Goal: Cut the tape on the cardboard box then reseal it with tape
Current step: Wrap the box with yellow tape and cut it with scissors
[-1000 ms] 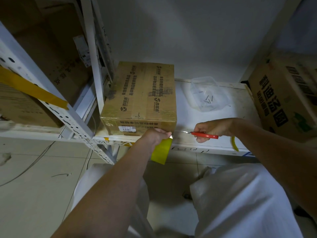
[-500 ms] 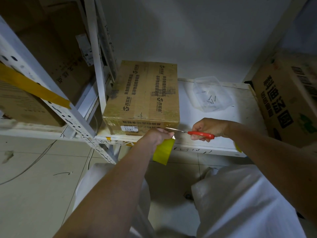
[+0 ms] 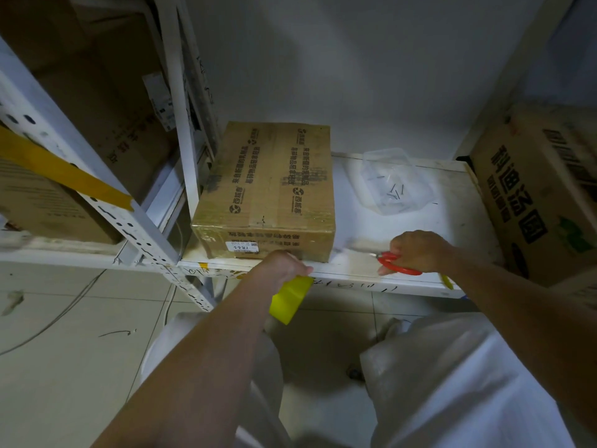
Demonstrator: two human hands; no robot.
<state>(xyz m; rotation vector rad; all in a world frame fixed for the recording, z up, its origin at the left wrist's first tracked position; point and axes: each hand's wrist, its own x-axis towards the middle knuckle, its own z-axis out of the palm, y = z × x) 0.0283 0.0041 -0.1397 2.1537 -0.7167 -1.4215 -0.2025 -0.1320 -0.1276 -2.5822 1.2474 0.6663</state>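
A brown cardboard box with printed text and clear tape along its top stands at the left end of a white shelf. My left hand is at the box's front lower edge and holds a yellow roll of tape that hangs below the shelf edge. My right hand rests on the shelf to the right of the box and grips red-handled scissors; their blades are blurred.
A clear plastic container with a few small dark pieces sits behind my right hand. A large printed carton stands at the right. White perforated shelf posts and more cartons are at the left. Tiled floor lies below.
My right hand has pulled the scissors rightward, away from the box's front corner where the blades were half a second ago. My left hand stays at the box front with the yellow tape.
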